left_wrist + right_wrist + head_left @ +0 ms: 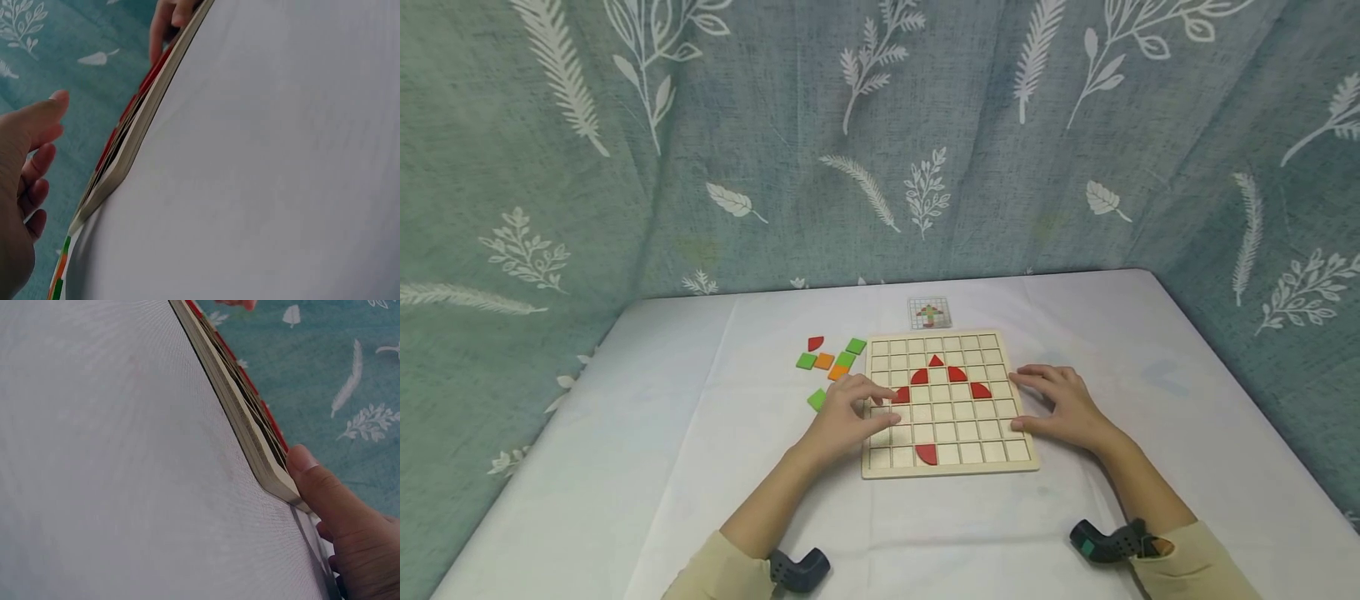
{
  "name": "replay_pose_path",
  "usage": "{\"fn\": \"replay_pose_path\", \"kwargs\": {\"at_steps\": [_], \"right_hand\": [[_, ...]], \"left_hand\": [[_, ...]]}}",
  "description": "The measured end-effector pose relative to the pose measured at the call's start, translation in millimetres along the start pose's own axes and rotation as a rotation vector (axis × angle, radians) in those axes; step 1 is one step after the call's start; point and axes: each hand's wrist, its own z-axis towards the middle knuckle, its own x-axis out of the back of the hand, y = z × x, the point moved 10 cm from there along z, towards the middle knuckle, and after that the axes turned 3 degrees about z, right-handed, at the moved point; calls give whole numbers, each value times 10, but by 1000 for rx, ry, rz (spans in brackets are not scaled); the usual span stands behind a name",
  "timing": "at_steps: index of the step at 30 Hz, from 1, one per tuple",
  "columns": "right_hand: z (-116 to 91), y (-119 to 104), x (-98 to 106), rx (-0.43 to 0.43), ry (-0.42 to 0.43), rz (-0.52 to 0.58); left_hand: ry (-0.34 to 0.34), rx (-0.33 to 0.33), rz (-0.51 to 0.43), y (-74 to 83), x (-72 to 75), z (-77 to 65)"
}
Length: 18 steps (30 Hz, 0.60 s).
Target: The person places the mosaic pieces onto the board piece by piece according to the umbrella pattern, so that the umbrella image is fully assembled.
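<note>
A square wooden grid board (943,433) lies on the table with several red tiles in its cells: a triangle (936,362) near the top, quarter-circles such as the red quarter-circle (981,391) to the sides, and another quarter-circle (927,454) near the bottom. My left hand (844,414) hovers over the board's left side, thumb and fingers apart, index fingertip right by a red quarter-circle (902,396). Nothing shows between its fingers (44,159). At the board's right edge, my right hand (1063,406) rests thumb (306,465) and fingertips along the rim.
Left of the board lie loose green tiles (807,361), orange tiles (824,361) and a red quarter-circle (816,342). A small pattern card (929,312) sits behind the board. A leaf-printed cloth (760,150) hangs behind the white-covered table (730,417).
</note>
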Motion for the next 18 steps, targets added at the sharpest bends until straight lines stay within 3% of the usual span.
{"fn": "replay_pose_path", "kwargs": {"at_steps": [7, 18], "right_hand": [[2, -1, 5, 10, 6, 1], [3, 15, 2, 11, 3, 4]], "left_hand": [[53, 61, -1, -204, 231, 67], [134, 228, 10, -649, 561, 166]]}}
